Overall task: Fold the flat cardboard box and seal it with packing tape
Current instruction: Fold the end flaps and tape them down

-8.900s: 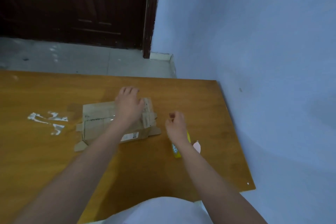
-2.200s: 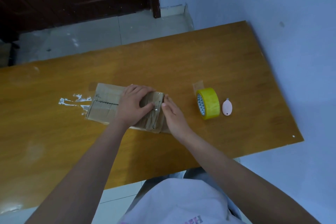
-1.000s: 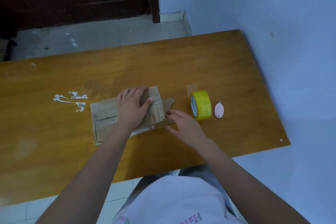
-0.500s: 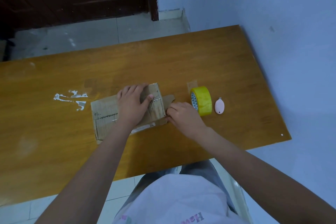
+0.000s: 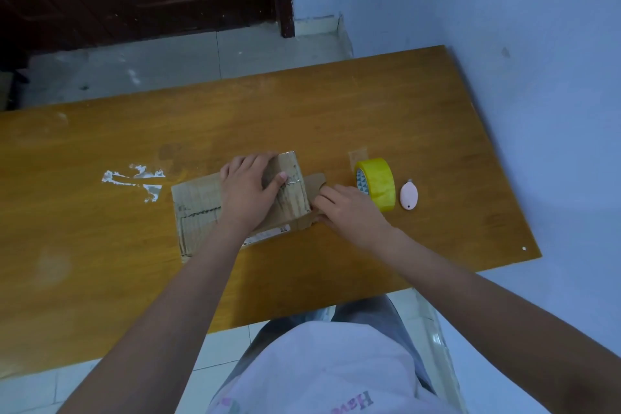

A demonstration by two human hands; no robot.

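Observation:
A worn brown cardboard box (image 5: 198,208) lies on the wooden table (image 5: 336,118), its old tape and a label showing. My left hand (image 5: 248,191) lies on top of the box with its fingers wrapped over the far edge and the thumb pressing the top. My right hand (image 5: 346,208) is at the box's right end, fingers curled on the end flap (image 5: 316,183) that sticks out there. The yellow roll of packing tape (image 5: 376,183) stands on edge just right of that hand.
A small pink oval cutter (image 5: 409,194) lies right of the tape roll. White tape scraps (image 5: 134,178) stick to the table left of the box. The blue wall runs along the table's right edge, a dark door stands behind.
My right hand has stayed at the box's right end, working the end flap, while my left hand keeps holding the box down. The view has shifted slightly.

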